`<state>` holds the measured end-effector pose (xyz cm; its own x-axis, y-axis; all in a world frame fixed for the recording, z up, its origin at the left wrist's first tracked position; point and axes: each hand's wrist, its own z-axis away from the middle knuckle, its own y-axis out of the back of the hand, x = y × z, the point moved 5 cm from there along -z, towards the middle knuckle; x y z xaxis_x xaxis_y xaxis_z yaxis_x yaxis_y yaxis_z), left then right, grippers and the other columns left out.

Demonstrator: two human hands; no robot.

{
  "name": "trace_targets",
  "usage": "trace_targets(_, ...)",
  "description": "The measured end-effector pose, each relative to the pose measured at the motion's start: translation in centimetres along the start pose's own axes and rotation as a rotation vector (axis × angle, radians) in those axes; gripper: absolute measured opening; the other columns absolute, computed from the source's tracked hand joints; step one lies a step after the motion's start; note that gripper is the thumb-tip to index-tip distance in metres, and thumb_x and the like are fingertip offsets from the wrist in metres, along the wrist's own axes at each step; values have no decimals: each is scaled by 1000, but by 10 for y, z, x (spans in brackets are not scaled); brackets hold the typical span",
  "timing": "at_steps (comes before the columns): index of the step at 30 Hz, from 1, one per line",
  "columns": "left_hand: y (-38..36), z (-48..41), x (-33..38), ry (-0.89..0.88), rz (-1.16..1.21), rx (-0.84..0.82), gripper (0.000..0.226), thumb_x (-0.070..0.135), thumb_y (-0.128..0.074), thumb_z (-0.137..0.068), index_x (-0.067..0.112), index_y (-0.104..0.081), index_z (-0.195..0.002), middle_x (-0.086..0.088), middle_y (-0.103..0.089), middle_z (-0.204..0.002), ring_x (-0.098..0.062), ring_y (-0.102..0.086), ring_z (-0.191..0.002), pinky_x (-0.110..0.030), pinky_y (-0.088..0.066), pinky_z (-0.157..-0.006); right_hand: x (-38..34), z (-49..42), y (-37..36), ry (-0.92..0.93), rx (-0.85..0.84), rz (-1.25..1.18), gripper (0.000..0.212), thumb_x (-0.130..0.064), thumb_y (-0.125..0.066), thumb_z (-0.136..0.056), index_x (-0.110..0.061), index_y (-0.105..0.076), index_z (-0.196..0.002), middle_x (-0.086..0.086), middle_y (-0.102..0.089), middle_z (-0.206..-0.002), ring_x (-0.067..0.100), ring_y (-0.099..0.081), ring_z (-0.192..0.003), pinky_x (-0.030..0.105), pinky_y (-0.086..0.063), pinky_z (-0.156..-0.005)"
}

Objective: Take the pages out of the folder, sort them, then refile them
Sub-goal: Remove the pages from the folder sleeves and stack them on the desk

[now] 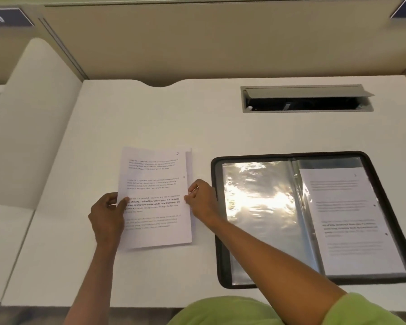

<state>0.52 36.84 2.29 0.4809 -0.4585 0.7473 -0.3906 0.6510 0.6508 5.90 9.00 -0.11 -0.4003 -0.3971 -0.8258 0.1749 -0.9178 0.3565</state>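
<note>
A small stack of printed white pages point(155, 179) lies on the white desk, left of centre, its top sheet marked 2 in the upper right corner. My left hand point(108, 216) grips the stack's left edge, thumb on top. My right hand point(201, 198) pinches the right edge. To the right lies the black folder point(215, 231), open flat. Its left clear sleeve point(260, 207) is shiny with glare. A printed page point(352, 221) marked 1 sits in the right sleeve.
A grey cable hatch point(307, 98) stands open at the back right of the desk point(150, 118). Beige partition walls point(197, 43) close the back and left. A side panel point(33, 125) rises at the left.
</note>
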Motion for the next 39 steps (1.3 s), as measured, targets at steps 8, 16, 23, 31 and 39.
trace_targets(8, -25, -20, -6, -55, -18, -15, 22, 17, -79, -92, 9, -72, -111, -3, -73, -100, -25, -66, -86, -31, -45, -75, 5, -14, -12, -3, 83, 80, 14, 3, -64, -90, -8, -56, -94, 8, -63, -84, 12, -52, -67, 30, -50, -57)
trace_targets(16, -42, -22, -28, -119, -171, -21, 49, 21, -80, -91, 10, -62, -135, -11, -64, -126, -34, -57, -116, -50, -48, -101, 2, -9, -15, 72, 134, 252, 21, -5, -60, -95, -16, -51, -111, -2, -50, -110, 15, -55, -94, 33, -54, -77)
trace_targets(23, -51, -19, -28, -172, -165, -69, 48, 16, -66, -100, 10, -57, -146, -17, -54, -137, -35, -47, -128, -46, -43, -111, -3, 6, -34, 120, 81, 277, 43, -7, -55, -99, -17, -42, -138, 1, -46, -129, 16, -48, -113, 30, -50, -92)
trace_targets(31, -56, -11, -17, -205, -258, -40, 45, 17, -60, -103, 12, -56, -147, -15, -46, -149, -36, -41, -137, -51, -35, -115, 9, 18, -48, 385, 136, 658, 58, -15, -67, -92, -7, -47, -146, 15, -44, -151, 30, -50, -131, 41, -51, -105)
trace_targets(39, -79, 24, -19, -429, -384, -142, 57, 38, -37, -108, 17, -40, -160, -13, -22, -172, -31, -19, -159, -54, -18, -128, 47, 43, -76, 397, 1, 899, 83, -47, -48, -103, -10, -4, -164, 21, 3, -169, 37, -4, -157, 52, -17, -125)
